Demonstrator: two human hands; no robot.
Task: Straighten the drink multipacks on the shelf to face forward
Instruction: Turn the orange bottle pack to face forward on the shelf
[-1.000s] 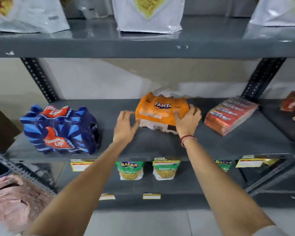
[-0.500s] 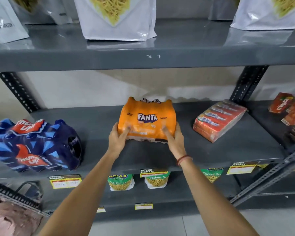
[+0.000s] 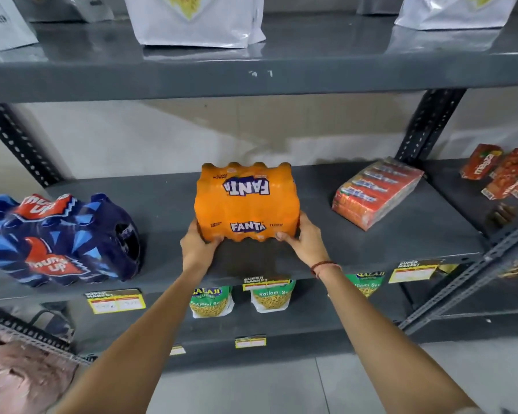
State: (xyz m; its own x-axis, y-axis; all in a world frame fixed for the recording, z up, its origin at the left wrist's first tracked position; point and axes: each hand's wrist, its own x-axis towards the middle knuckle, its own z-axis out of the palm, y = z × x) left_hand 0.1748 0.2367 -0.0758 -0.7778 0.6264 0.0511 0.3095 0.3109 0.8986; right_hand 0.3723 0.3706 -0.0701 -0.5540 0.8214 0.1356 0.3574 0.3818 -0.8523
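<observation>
Fanta multipack (image 3: pixel 245 201) sits square on the shelf (image 3: pixel 401 243), label facing out, so that one looks basically done. Both hands grip its bottom front corners, left hand (image 3: pixel 196 245) and right hand (image 3: pixel 304 243). Left of the fingers, the Thums Up multipack (image 3: pixel 57 239) looks skewed; the red multipack (image 3: pixel 377 192) to the right lies angled too.

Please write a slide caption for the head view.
Both hands, left hand and right hand, hold the orange Fanta multipack on the grey shelf.

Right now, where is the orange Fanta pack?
In the head view, the Fanta pack stands mid-shelf, held by the left hand and right hand, between the Thums Up pack and red packets.
</observation>
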